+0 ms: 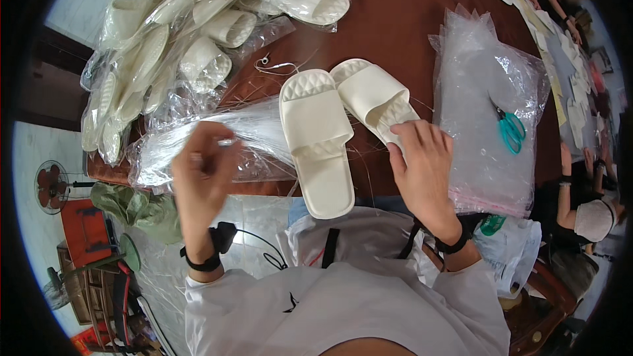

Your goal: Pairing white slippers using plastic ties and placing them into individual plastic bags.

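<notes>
Two cream slippers lie with toes pointing away on the brown tabletop. The left slipper (320,138) lies sole down, its heel reaching over the near table edge. Angled beside it, the right slipper (376,95) touches it near the toes. My right hand (425,171) is over this one's heel, thumb on one side and fingers on the other, hiding the heel's end. My left hand (208,168) is raised over a bundle of thin clear plastic strands (244,135); its curled fingers are smeared by motion, and I cannot tell if it holds anything.
Bagged cream slippers (217,26) are heaped at far left. On the right, teal-handled scissors (509,128) rest on a stack of clear plastic bags (484,171). A thin white cord (273,66) lies beyond the slippers. Other people work at far right, and a fan (51,186) stands left.
</notes>
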`<act>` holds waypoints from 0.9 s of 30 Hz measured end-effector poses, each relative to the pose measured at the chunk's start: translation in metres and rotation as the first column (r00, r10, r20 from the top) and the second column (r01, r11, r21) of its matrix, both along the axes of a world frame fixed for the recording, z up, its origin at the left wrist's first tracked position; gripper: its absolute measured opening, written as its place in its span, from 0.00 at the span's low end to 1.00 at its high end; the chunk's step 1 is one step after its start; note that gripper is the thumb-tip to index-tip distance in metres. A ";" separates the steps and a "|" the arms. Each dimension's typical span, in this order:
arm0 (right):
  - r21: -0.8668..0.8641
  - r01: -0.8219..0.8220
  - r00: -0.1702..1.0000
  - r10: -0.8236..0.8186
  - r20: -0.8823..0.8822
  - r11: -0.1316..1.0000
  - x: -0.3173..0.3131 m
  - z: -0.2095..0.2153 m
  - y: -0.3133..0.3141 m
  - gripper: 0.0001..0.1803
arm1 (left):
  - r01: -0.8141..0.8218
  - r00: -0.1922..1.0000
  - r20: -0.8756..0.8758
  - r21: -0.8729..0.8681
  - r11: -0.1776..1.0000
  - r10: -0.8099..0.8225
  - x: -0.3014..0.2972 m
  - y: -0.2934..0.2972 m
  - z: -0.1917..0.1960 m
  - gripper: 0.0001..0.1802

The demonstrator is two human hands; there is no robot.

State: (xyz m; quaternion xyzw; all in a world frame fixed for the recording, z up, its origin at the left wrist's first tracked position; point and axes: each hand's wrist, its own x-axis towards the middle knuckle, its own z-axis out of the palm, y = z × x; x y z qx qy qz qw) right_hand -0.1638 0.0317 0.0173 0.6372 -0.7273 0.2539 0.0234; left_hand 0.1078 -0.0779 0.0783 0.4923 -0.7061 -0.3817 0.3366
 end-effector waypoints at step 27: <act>-0.138 0.024 0.992 -0.007 0.123 0.990 -0.025 -0.017 0.015 0.11 | 0.733 0.680 0.181 -0.186 0.655 -0.710 -0.164 -0.012 -0.060 0.05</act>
